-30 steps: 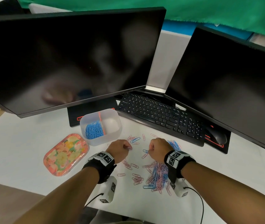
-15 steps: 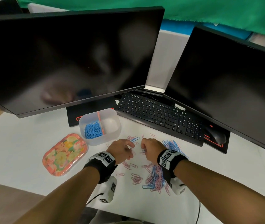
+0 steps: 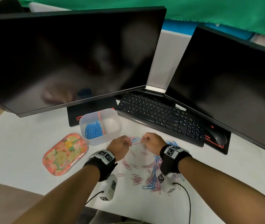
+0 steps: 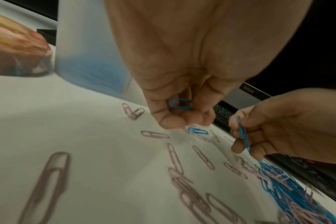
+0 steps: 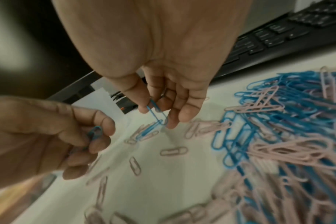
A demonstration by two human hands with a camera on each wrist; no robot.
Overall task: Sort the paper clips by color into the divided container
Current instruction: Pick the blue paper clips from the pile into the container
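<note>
Blue and pink paper clips (image 3: 152, 177) lie scattered on the white desk between my wrists. The translucent divided container (image 3: 112, 135) stands behind them; its left compartment holds blue clips (image 3: 94, 130), the right one looks bare. My left hand (image 3: 120, 145) (image 4: 182, 115) pinches a blue clip (image 4: 179, 104) in its curled fingers. My right hand (image 3: 151, 141) (image 5: 159, 112) pinches another blue clip (image 5: 155, 112) just above the desk. A lone blue clip (image 3: 135, 139) lies on the desk between both hands.
A floral tin lid (image 3: 64, 153) lies left of the container. A black keyboard (image 3: 160, 115) and mouse (image 3: 217, 136) sit behind the clips under two dark monitors (image 3: 64, 59). The densest clip pile (image 5: 278, 136) lies right of my right hand.
Both hands have moved forward and closer together, toward the container. My right hand has come left off the blue pile with a clip in it.
</note>
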